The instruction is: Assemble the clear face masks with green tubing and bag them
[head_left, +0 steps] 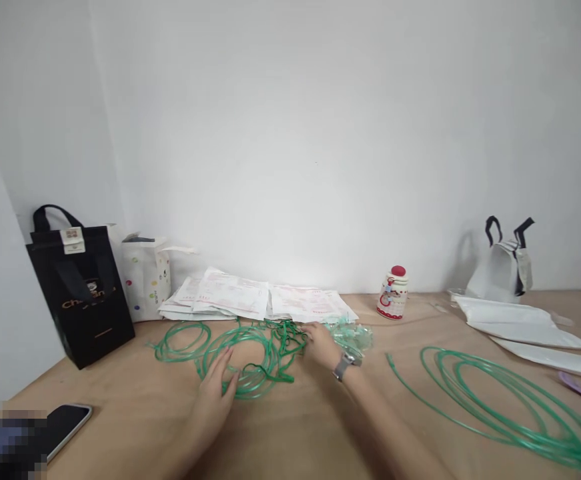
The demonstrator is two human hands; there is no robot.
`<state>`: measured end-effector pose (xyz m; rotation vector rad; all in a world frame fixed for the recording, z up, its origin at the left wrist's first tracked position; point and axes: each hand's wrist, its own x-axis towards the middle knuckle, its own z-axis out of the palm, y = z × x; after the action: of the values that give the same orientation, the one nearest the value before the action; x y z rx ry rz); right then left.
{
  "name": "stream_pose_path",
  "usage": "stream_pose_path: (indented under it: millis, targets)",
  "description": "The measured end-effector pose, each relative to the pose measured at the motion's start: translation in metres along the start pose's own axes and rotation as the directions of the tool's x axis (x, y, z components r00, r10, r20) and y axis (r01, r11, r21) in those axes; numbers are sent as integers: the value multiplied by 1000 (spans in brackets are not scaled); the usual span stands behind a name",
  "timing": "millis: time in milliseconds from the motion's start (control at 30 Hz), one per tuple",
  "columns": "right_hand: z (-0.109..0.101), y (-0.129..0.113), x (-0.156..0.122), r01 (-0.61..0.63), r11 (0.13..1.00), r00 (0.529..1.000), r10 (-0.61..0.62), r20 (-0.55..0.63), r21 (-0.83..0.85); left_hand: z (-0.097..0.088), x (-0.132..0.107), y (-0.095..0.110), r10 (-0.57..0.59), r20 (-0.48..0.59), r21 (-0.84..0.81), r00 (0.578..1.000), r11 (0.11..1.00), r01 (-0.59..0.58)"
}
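A tangle of green plastic tubing (250,353) lies in loops on the brown table (320,427). My left hand (217,387) rests flat on the near loops, fingers stretched out. My right hand (323,343), with a watch on the wrist, reaches into the far right side of the tangle; its fingers curl at the tubing beside a clear green mask piece (353,337). A second, larger coil of green tubing (500,407) lies apart on the right.
A stack of white paper packets (255,300) lies by the wall. A black gift bag (83,287) and white dotted bag (145,277) stand left. A phone (65,427), a small red-topped jar (393,293), white plastic bags (515,320) and a white tote (503,267) are also here.
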<state>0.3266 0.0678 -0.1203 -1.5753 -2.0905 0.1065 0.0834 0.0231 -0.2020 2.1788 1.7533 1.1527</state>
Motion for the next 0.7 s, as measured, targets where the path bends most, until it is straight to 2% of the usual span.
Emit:
stream_pose_path:
  millis: [67, 133, 233, 333, 467, 533, 567, 600, 633, 667, 700]
  targets:
    - [22, 12, -10, -41, 996, 999, 39, -28, -81, 1, -4, 1, 14, 0, -30, 1000, 999, -14]
    - [31, 23, -20, -117, 981, 990, 102, -97, -154, 4, -9, 4, 46, 10, -56, 999, 997, -45]
    - [24, 43, -30, -282, 935, 947, 235, -219, -216, 9, -18, 10, 98, 32, -89, 995, 992, -95]
    - [8, 65, -39, -380, 899, 910, 321, -263, -216, 12, -27, 15, 135, 58, -157, 989, 980, -124]
    - [-7, 78, -49, -381, 915, 894, 327, -306, -134, 12, -36, 26, 151, 91, -361, 984, 926, -109]
    - [-9, 69, -51, -318, 946, 902, 284, -325, -57, 8, -37, 35, 88, 140, -527, 986, 850, -1]
    - [-8, 61, -52, -262, 965, 915, 245, -320, -12, 5, -37, 40, 28, 207, -617, 978, 779, 109]
    - [-5, 50, -53, -190, 981, 933, 192, -305, 36, 2, -36, 45, -49, 311, -693, 949, 672, 262]
    - [0, 38, -55, -110, 990, 951, 130, -280, 86, -2, -34, 50, -115, 457, -724, 882, 528, 444]
    - [5, 24, -58, -24, 990, 969, 57, -241, 138, -5, -31, 54, -145, 610, -702, 779, 358, 616]
    - [12, 11, -61, 57, 980, 979, -17, -204, 189, -8, -29, 56, -119, 739, -640, 663, 184, 746]
